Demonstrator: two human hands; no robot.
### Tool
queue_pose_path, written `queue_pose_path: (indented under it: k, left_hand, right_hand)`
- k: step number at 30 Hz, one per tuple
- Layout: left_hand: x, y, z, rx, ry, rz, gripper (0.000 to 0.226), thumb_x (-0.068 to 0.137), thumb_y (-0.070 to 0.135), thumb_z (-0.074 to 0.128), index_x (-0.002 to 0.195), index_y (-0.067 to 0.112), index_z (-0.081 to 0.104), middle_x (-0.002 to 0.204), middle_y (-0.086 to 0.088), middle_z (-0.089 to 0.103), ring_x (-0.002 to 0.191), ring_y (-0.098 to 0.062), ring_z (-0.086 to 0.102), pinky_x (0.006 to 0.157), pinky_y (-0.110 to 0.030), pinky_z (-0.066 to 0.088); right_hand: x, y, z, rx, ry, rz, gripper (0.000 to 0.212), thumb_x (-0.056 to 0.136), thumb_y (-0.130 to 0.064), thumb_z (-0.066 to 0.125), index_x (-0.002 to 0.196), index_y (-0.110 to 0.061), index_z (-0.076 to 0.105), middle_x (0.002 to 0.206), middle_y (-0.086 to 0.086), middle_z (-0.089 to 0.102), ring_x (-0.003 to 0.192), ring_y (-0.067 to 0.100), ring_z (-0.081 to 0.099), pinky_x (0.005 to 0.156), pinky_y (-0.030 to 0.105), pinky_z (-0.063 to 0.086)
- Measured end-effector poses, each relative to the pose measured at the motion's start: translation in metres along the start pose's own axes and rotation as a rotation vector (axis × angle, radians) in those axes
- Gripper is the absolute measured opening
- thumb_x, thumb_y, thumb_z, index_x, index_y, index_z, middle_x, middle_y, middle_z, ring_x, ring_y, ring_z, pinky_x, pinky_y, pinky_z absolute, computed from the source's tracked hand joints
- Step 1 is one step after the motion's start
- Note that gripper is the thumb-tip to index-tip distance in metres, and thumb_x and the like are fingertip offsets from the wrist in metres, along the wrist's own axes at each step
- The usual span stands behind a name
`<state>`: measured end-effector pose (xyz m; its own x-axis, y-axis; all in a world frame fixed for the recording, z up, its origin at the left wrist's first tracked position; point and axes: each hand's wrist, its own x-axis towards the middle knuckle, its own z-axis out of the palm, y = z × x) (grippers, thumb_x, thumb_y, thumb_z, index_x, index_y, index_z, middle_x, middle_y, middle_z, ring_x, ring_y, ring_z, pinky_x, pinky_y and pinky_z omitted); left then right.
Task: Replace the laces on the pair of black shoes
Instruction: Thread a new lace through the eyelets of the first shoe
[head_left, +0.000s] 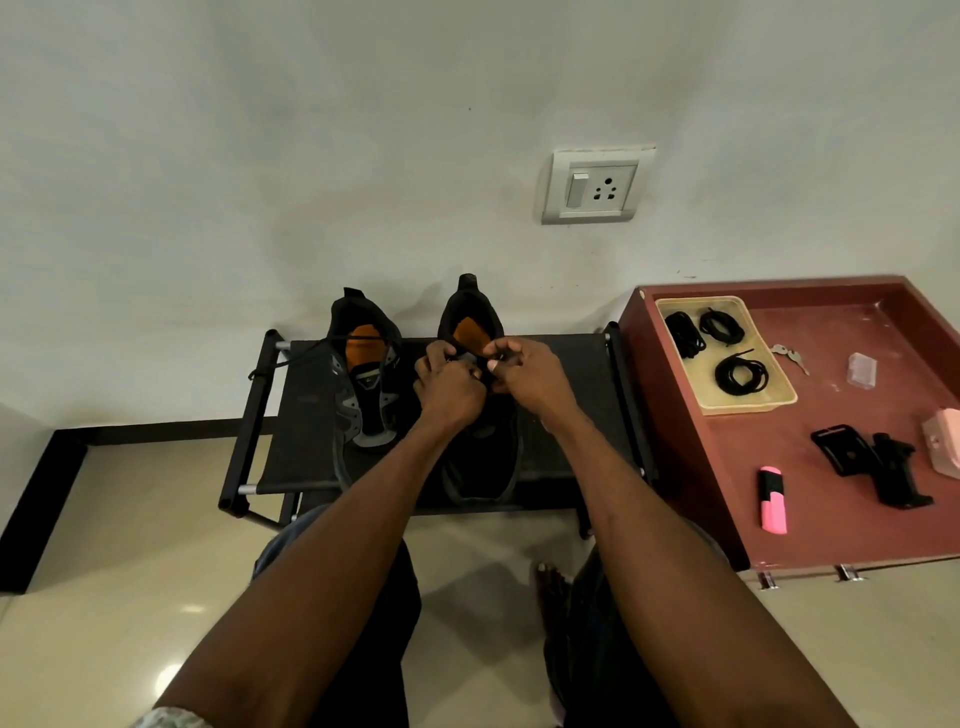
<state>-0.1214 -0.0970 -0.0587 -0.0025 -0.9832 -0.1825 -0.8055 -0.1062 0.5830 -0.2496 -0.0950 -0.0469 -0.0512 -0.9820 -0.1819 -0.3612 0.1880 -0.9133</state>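
Both hands, left (451, 383) and right (524, 375), grip the right shoe's lace (488, 364); no writing legible.

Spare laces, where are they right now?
In the head view, three coiled black spare laces lie in the shallow beige tray at the far left corner of the red table, right of the shoe rack, with keys beside the tray.

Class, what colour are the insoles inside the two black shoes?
Orange insoles, clearest in the head view.

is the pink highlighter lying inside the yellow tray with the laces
No, the pink highlighter lies on the red tabletop, apart from the yellow tray.
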Motion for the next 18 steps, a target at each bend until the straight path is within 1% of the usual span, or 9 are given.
queue_pose_path:
  k: [2, 5, 6, 8, 10, 12, 14, 16, 18]
  left_hand:
    - [0.001, 0.003, -0.004, 0.02, -0.029, -0.047, 0.014, 0.095, 0.019, 0.049, 0.106, 0.02, 0.058, 0.138, -0.004, 0.027, 0.125, -0.031, 0.026, 0.109, -0.042, 0.027]
    - [0.006, 0.004, -0.012, -0.107, -0.098, -0.167, 0.022, 0.094, 0.019, 0.047, 0.115, 0.015, 0.055, 0.138, -0.007, 0.028, 0.124, -0.033, 0.027, 0.109, -0.045, 0.031]
    - [0.007, 0.003, -0.013, -0.209, -0.097, -0.249, 0.03, 0.095, 0.021, 0.049, 0.123, 0.012, 0.05, 0.143, -0.008, 0.026, 0.127, -0.034, 0.028, 0.108, -0.045, 0.033]
    - [0.005, 0.006, -0.013, -0.433, -0.07, -0.469, 0.058, 0.095, 0.026, 0.057, 0.143, 0.007, 0.03, 0.152, -0.012, 0.022, 0.133, -0.034, 0.03, 0.101, -0.039, 0.038]
    - [0.003, 0.006, -0.012, -0.549, -0.026, -0.573, 0.076, 0.091, 0.032, 0.064, 0.148, 0.007, 0.02, 0.154, -0.014, 0.023, 0.134, -0.033, 0.034, 0.102, -0.039, 0.04]
    - [0.001, 0.004, -0.011, -0.502, -0.023, -0.511, 0.073, 0.09, 0.036, 0.064, 0.144, 0.005, 0.029, 0.149, -0.013, 0.028, 0.133, -0.034, 0.035, 0.106, -0.042, 0.04]
    - [0.002, -0.005, -0.007, -0.3, -0.074, -0.351, 0.056, 0.088, 0.039, 0.056, 0.128, 0.001, 0.05, 0.138, -0.013, 0.037, 0.13, -0.036, 0.034, 0.1, -0.039, 0.037]
    - [-0.002, -0.01, -0.005, -0.077, -0.071, -0.178, 0.043, 0.089, 0.039, 0.054, 0.115, 0.007, 0.065, 0.128, -0.013, 0.041, 0.124, -0.035, 0.035, 0.096, -0.038, 0.036]
    - [-0.008, -0.01, -0.006, 0.089, -0.012, -0.035, 0.03, 0.097, 0.036, 0.055, 0.113, 0.017, 0.072, 0.126, -0.011, 0.039, 0.12, -0.034, 0.034, 0.102, -0.046, 0.038]
  right_hand:
    - [0.001, 0.001, -0.001, 0.039, -0.005, 0.039, 0.029, 0.094, -0.003, 0.063, 0.117, -0.02, 0.066, 0.094, 0.002, 0.069, 0.089, 0.019, 0.071, 0.079, 0.031, 0.062]
    - [0.0, 0.002, -0.001, 0.161, -0.016, 0.127, 0.047, 0.093, 0.003, 0.059, 0.131, -0.025, 0.055, 0.09, 0.008, 0.068, 0.075, 0.014, 0.072, 0.075, 0.027, 0.06]
    - [0.0, 0.002, -0.001, 0.17, -0.019, 0.138, 0.048, 0.092, 0.004, 0.059, 0.133, -0.022, 0.055, 0.095, 0.011, 0.068, 0.076, 0.015, 0.072, 0.072, 0.025, 0.059]
    - [0.001, 0.005, 0.0, 0.133, -0.015, 0.14, 0.051, 0.09, 0.004, 0.06, 0.136, -0.018, 0.054, 0.102, 0.015, 0.068, 0.084, 0.02, 0.072, 0.072, 0.025, 0.058]
    - [0.001, 0.006, 0.002, 0.117, -0.01, 0.15, 0.054, 0.088, 0.004, 0.061, 0.137, -0.018, 0.054, 0.104, 0.015, 0.068, 0.088, 0.023, 0.072, 0.073, 0.026, 0.058]
    - [0.001, 0.005, 0.003, 0.116, -0.014, 0.166, 0.057, 0.086, 0.005, 0.06, 0.136, -0.019, 0.053, 0.107, 0.015, 0.068, 0.092, 0.024, 0.07, 0.076, 0.029, 0.059]
    - [-0.001, 0.006, 0.002, 0.094, -0.016, 0.175, 0.061, 0.083, 0.006, 0.059, 0.137, -0.02, 0.053, 0.109, 0.014, 0.068, 0.095, 0.024, 0.069, 0.083, 0.036, 0.06]
    - [-0.003, 0.005, 0.001, 0.076, -0.02, 0.179, 0.06, 0.083, 0.007, 0.059, 0.135, -0.02, 0.053, 0.105, 0.013, 0.069, 0.092, 0.021, 0.067, 0.081, 0.034, 0.059]
    - [-0.005, 0.005, 0.002, 0.055, -0.018, 0.182, 0.054, 0.085, 0.005, 0.059, 0.134, -0.017, 0.052, 0.101, 0.014, 0.069, 0.089, 0.02, 0.067, 0.079, 0.034, 0.057]
